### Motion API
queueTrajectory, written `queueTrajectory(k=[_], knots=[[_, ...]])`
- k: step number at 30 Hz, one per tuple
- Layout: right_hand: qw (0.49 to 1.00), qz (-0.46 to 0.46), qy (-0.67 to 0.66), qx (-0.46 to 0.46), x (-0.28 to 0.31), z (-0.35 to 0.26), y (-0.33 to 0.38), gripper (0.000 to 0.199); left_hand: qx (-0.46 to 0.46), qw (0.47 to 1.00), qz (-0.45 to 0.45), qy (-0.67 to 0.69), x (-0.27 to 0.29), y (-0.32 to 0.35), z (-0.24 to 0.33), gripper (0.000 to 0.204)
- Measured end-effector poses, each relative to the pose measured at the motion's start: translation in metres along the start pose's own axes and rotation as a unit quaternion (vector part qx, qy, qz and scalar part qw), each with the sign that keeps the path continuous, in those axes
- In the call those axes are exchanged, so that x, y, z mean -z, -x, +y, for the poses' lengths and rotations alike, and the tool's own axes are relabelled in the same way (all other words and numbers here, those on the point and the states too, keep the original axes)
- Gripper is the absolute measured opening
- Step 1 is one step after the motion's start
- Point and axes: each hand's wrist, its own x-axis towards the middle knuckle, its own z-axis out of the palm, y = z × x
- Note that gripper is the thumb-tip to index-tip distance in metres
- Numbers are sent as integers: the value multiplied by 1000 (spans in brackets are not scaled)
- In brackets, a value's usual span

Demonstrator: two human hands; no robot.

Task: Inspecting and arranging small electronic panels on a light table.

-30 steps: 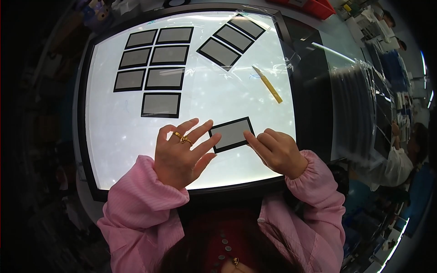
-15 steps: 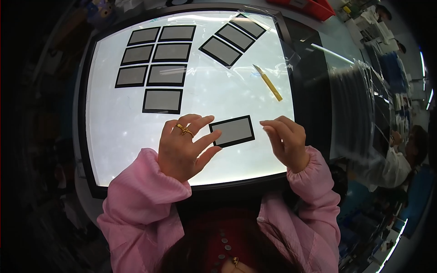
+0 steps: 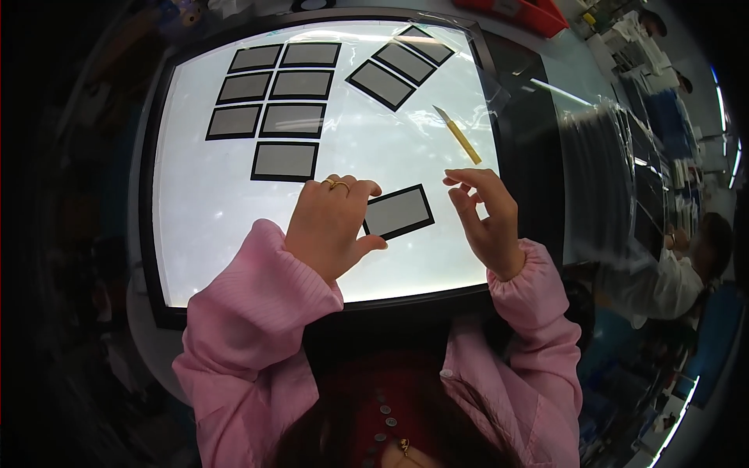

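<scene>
A grey rectangular panel with a black border [image 3: 399, 212] lies slanted on the lit surface of a light table [image 3: 234, 257]. My left hand [image 3: 329, 226], wearing a gold ring, is at its left end, thumb by the lower corner and fingers by the upper one, gripping it across its edges. To the right of the panel and apart from it is my right hand [image 3: 489, 222]. Its fingers are curved, with a gap between thumb and forefinger, and I see nothing between them. A craft knife with a yellow handle [image 3: 462, 140] lies beyond my right hand.
Several similar panels [image 3: 285, 161] lie in two columns at the far left. Three more [image 3: 381, 85] lie slanted at the far right, near clear film. Past the table's dark frame stand a red bin [image 3: 519, 14] and hanging clear sheets [image 3: 608, 179]. Another person [image 3: 675, 285] is at the right.
My left hand has moved right and closed in on the panel's end, and the panel has turned slightly anticlockwise. The right hand's fingers have parted a little. The whole view has shifted slightly.
</scene>
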Motion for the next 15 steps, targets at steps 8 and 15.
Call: queueTrajectory(k=[8,15], knots=[[997,-64,5,-45,-6,-10,-1,46,-96,987,104,77,-12,5,-6,54],[969,-195,112,102,-1,-32,-31,71,-126,984,103,73,-11,3,-18,59]])
